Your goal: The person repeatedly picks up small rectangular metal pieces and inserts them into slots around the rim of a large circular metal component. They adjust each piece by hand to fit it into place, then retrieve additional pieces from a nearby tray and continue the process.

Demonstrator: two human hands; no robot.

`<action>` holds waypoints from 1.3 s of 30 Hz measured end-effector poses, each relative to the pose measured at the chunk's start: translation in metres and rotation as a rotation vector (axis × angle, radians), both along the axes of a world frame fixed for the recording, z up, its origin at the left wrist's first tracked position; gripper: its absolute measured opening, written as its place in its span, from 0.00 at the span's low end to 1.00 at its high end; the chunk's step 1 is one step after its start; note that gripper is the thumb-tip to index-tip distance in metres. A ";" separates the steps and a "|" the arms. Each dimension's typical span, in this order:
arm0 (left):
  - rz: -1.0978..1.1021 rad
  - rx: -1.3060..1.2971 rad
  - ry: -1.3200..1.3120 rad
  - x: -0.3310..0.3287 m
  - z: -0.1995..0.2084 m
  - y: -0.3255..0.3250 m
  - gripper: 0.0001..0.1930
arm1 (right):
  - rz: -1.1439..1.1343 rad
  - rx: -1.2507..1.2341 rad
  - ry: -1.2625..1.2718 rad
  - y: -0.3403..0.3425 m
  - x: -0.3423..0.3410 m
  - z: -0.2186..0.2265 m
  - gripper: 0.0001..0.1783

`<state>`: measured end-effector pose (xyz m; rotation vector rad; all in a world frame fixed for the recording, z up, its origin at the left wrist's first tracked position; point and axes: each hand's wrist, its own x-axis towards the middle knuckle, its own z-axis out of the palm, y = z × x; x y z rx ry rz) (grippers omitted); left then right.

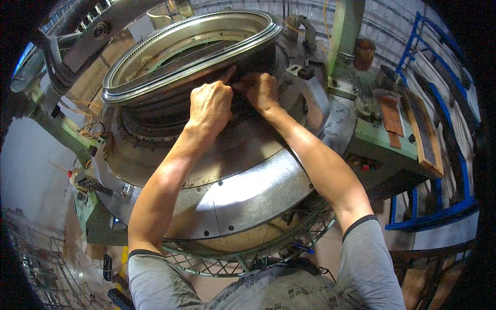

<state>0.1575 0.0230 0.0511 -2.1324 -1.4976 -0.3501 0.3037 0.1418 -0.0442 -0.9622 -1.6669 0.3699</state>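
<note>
1. Working just beneath the shiny ring (170,77), the left grip (211,103) and right grip (261,92) sit side by side near the dark ribbed wall (165,111).
2. The left looks curled, the right bends into shadow; whether either grasps anything, I cannot tell.
3. The ring stands above the broad steel collar (253,188), seemingly in place; work below it appears underway, how much remains unclear.

Light is uneven: a hard white glare burns on the polished metal band (253,186), and softer highlights fall on both forearms (168,175), apparently from above. Beneath the tilted ring (201,62), deep shadow hides the fingertips of the right hand (263,93). Fisheye distortion bends the blue rack (439,98) toward a black rim (grainy speckle shows in the dim outer parts), where detail turns soft.
</note>
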 end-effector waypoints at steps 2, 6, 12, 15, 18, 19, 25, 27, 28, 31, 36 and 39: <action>-0.017 0.002 -0.004 -0.002 -0.001 -0.001 0.05 | -0.136 0.029 -0.300 -0.008 0.007 0.014 0.14; -0.046 0.031 -0.009 -0.004 -0.002 0.000 0.05 | -0.204 -0.042 -0.401 -0.010 0.008 0.024 0.15; -0.073 -0.034 -0.021 -0.010 -0.002 -0.001 0.03 | 0.770 -0.646 0.564 0.010 0.007 0.004 0.12; -0.031 -0.006 0.007 -0.008 -0.004 -0.002 0.03 | 0.790 -0.638 0.504 0.018 0.013 0.004 0.12; -0.027 0.015 0.019 -0.007 -0.004 -0.003 0.02 | 0.756 -0.628 0.536 0.010 0.013 0.014 0.15; -0.022 0.006 0.010 -0.008 -0.005 -0.003 0.02 | 0.739 -0.621 0.538 0.004 0.011 0.017 0.15; 0.008 -0.026 0.003 -0.026 -0.007 -0.015 0.02 | 0.728 -0.721 0.576 -0.022 -0.002 0.033 0.15; 0.009 0.006 -0.007 -0.036 -0.010 -0.023 0.02 | 0.676 -0.781 0.705 -0.018 -0.002 0.033 0.15; 0.002 -0.020 0.045 -0.041 -0.013 -0.027 0.07 | 0.599 -0.721 0.818 -0.018 -0.001 0.029 0.15; -0.059 -0.050 0.064 -0.037 -0.030 -0.029 0.22 | 0.436 -0.456 0.904 -0.020 0.006 0.023 0.16; -0.138 -0.079 -0.026 -0.018 -0.053 0.010 0.31 | 0.134 -0.298 0.212 -0.084 0.017 0.040 0.11; -0.224 0.043 0.109 -0.026 -0.057 0.026 0.30 | 0.074 -0.012 0.066 -0.173 0.051 0.047 0.09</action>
